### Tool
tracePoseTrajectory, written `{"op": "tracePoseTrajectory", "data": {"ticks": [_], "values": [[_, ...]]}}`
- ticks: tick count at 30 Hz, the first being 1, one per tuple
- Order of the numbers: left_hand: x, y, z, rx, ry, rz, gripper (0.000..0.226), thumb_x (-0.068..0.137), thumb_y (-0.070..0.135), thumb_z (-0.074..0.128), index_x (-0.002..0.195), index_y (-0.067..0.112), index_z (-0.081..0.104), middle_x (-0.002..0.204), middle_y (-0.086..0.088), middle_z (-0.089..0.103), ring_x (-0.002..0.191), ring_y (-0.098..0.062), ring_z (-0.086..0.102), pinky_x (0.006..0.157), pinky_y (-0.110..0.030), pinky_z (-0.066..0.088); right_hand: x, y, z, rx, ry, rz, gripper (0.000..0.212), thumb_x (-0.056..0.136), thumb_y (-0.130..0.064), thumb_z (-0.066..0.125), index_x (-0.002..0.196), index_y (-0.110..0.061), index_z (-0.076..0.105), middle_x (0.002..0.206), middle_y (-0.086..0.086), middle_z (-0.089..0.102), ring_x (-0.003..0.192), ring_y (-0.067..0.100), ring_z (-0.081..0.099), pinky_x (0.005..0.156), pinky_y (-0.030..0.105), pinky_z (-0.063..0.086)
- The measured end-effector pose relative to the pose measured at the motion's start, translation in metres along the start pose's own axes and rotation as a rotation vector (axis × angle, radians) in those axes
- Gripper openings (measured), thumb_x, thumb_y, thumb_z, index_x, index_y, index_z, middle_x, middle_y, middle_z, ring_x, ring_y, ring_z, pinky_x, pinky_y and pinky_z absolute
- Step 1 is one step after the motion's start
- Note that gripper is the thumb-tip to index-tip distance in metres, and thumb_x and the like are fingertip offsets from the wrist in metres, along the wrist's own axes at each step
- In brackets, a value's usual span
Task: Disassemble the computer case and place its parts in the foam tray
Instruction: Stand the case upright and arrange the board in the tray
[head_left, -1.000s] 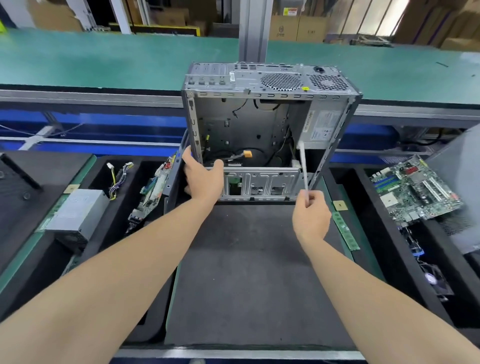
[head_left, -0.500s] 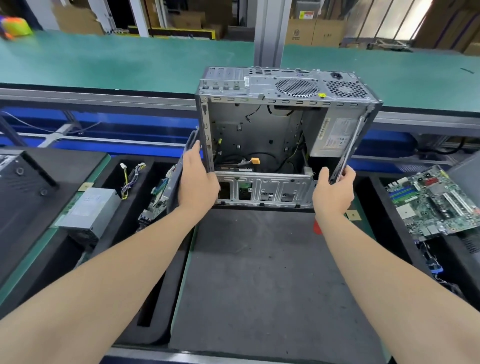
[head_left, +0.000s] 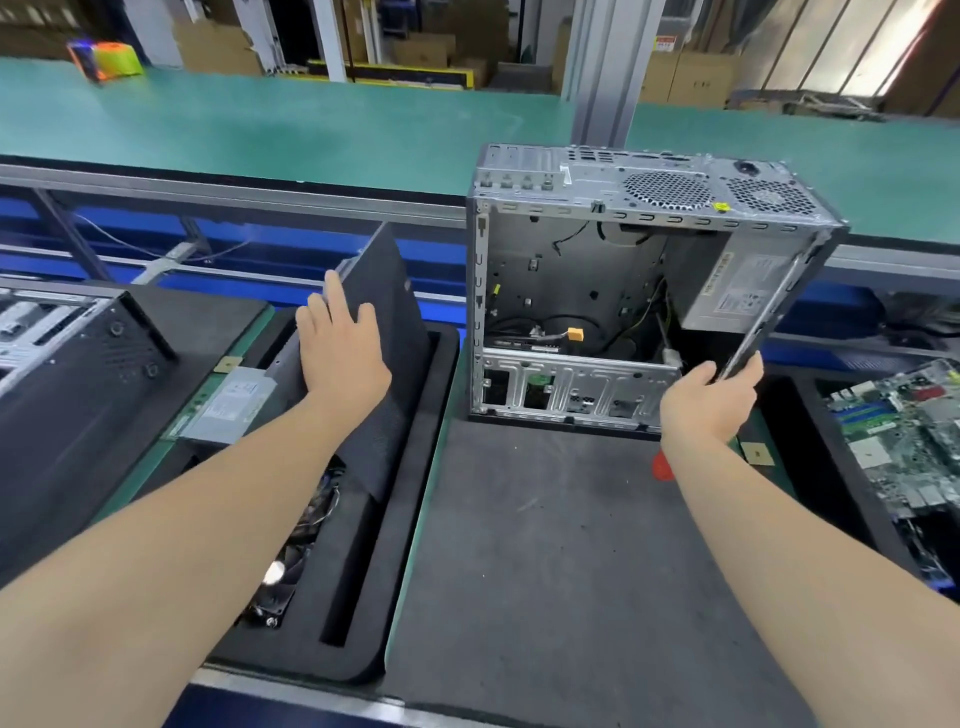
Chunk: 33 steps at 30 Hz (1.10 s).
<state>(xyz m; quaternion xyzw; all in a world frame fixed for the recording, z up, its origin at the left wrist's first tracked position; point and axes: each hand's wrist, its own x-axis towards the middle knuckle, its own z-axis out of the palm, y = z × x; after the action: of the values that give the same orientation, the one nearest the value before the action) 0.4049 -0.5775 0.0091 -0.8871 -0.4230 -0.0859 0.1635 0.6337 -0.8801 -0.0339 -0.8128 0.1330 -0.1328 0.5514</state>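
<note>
**Two panels, two hands, one tray waiting**

The left hand lies flat, fingers straight and spread, against a black side panel that stands tilted over the foam tray. Nothing is curled round it, so this looks like steadying rather than holding. Across the way, the right hand has its fingers wrapped around the lower corner of a thin panel on the far flank of the computer case, which stands upright between the two hands with its open side to the camera.

The danger is on the left. With only a flat palm on it, that leaning panel could slide or topple. A fan lies below the left forearm and a loose power supply just outside the left hand, both in its path.

On the right, a one-handed corner pull could jam the panel in its rail and drag or tip the whole case. Cables with a yellow connector and a fitted power supply are still inside, so there is plenty left to strip.

The case sits on a scuffed dark mat on the desk, and a bare motherboard rests beyond the right hand. Past both hands runs a long green desk, then cardboard boxes in a workshop.
</note>
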Motion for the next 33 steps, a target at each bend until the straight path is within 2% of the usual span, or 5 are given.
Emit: {"op": "tracePoseTrajectory", "data": {"ticks": [8, 16, 23, 29, 33], "values": [[-0.009, 0.018, 0.009, -0.146, 0.032, 0.124, 0.061, 0.079, 0.029, 0.068, 0.136, 0.019, 0.053, 0.168, -0.025, -0.003, 0.156, -0.040, -0.008, 0.125, -0.053, -0.003, -0.014, -0.002, -0.009, -0.011, -0.008, 0.029, 0.054, 0.110, -0.030, 0.048, 0.161, -0.025, 0.033, 0.153, 0.009, 0.050, 0.123, 0.033, 0.061, 0.100, 0.046, 0.046], [-0.031, 0.091, -0.013, -0.989, -0.248, -0.079, 0.071, 0.084, 0.042, 0.064, 0.148, 0.026, 0.038, 0.142, -0.003, 0.048, 0.123, -0.025, 0.051, 0.109, -0.053, 0.027, -0.026, 0.006, -0.016, 0.003, 0.003, 0.042, 0.022, 0.103, -0.033, 0.056, 0.115, -0.017, 0.046, 0.118, 0.004, 0.051, 0.080, 0.027, 0.052, 0.076, 0.037, 0.037], [-0.039, 0.089, -0.015, -0.860, -0.098, 0.078, 0.053, 0.089, 0.015, 0.063, 0.141, 0.013, 0.050, 0.134, -0.009, 0.055, 0.115, -0.033, 0.056, 0.101, -0.045, 0.045, -0.106, 0.035, -0.019, 0.166, -0.284, -0.089, 0.028, 0.105, -0.050, 0.037, 0.085, -0.030, 0.041, 0.076, -0.005, 0.054, 0.067, 0.017, 0.048, 0.066, 0.040, 0.040], [-0.031, 0.050, -0.030, -0.395, 0.300, 0.187, 0.071, 0.072, -0.006, 0.065, 0.140, 0.009, 0.051, 0.142, -0.014, 0.049, 0.144, -0.038, 0.034, 0.116, -0.046, 0.023, -0.173, 0.050, 0.001, 0.033, -0.751, -0.292, 0.039, 0.108, -0.050, 0.033, 0.084, -0.022, 0.045, 0.065, -0.004, 0.046, 0.057, 0.009, 0.035, 0.055, 0.031, 0.034], [-0.009, 0.014, -0.047, -0.223, 0.052, 0.016, 0.084, 0.080, 0.012, 0.075, 0.152, 0.010, 0.030, 0.144, -0.020, 0.043, 0.121, -0.041, 0.056, 0.094, -0.047, 0.044, -0.198, 0.041, 0.018, -0.071, -0.918, -0.217, 0.033, 0.109, -0.041, 0.036, 0.090, -0.020, 0.051, 0.065, 0.002, 0.055, 0.046, 0.022, 0.052, 0.043, 0.033, 0.046]]}}
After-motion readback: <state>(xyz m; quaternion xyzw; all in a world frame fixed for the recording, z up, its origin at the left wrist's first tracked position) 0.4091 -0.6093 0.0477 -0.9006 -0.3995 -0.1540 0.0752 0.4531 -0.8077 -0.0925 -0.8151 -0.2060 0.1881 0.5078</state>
